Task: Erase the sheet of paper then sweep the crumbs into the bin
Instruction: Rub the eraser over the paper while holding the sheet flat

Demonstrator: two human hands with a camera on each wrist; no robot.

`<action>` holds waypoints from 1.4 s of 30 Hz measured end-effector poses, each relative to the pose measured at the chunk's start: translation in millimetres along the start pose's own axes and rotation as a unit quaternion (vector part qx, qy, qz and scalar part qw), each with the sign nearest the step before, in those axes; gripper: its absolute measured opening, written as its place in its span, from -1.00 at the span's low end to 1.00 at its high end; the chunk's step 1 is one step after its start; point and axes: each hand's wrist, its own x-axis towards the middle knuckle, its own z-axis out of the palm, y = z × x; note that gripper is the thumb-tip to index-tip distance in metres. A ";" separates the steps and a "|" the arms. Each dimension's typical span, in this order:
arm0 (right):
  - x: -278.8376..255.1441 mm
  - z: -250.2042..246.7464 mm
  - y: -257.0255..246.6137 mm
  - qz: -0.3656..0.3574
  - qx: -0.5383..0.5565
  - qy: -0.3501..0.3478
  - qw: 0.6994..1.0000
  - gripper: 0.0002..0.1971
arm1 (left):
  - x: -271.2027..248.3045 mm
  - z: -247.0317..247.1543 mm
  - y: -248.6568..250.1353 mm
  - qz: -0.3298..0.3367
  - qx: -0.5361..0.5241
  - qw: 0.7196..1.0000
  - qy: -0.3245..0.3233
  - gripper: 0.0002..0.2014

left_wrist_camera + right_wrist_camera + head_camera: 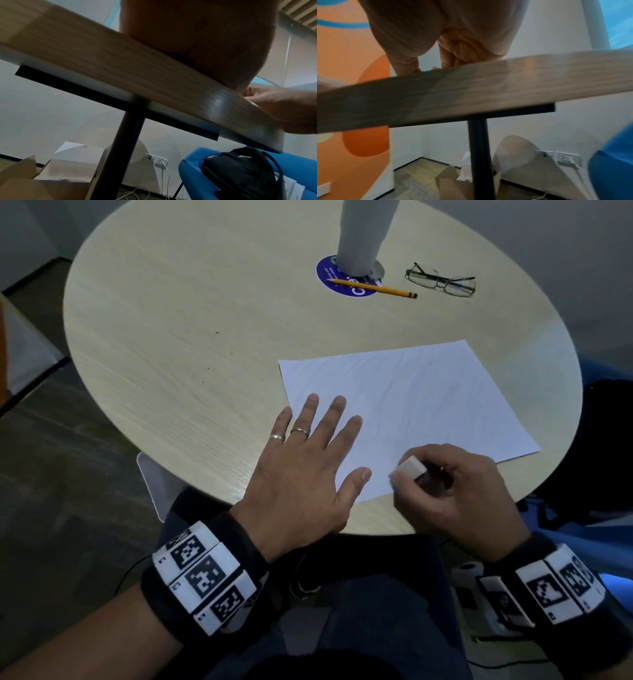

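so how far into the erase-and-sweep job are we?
Done: nothing clearly. In hand: left hand lies flat on the paper while right hand holds the eraser at its near edge. Left: finishing erasing, then sweeping; neither crumbs nor bin show.

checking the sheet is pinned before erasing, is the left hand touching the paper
Touching: the head view shows the left hand lying flat, fingers spread, over the paper.
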 end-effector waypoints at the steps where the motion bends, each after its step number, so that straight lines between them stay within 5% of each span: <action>1: 1.1 -5.1 6.4 0.019 0.007 -0.001 1.000 -0.86 | -0.1 -0.1 0.2 0.000 -0.004 1.000 0.000 -0.29; 9: 2.2 3.2 1.1 0.003 0.008 0.013 1.000 -0.86 | 0.0 -0.6 -0.1 -0.002 0.003 1.000 -0.002 -0.28; 13: 5.9 -12.2 18.4 0.056 0.016 0.033 0.998 -0.85 | -0.8 -0.5 -0.9 0.001 -0.001 1.000 -0.007 -0.28; 20: 4.7 14.7 4.4 -0.002 0.038 0.038 0.999 -0.93 | -29.8 -8.1 -5.6 0.112 -0.034 0.993 -0.013 -0.37; 26: 11.2 25.9 -6.8 0.001 0.059 0.034 0.998 -0.97 | -56.1 -10.2 -17.2 0.099 -0.022 0.995 -0.021 -0.35; 34: 7.2 16.4 -6.5 0.024 0.093 0.073 0.993 -0.83 | -54.1 -2.7 -22.0 0.141 0.079 0.986 -0.031 0.01; 42: -2.2 17.8 -4.8 -0.021 0.042 0.032 0.998 -0.89 | -51.1 1.5 -19.7 0.127 0.092 0.987 -0.014 -0.13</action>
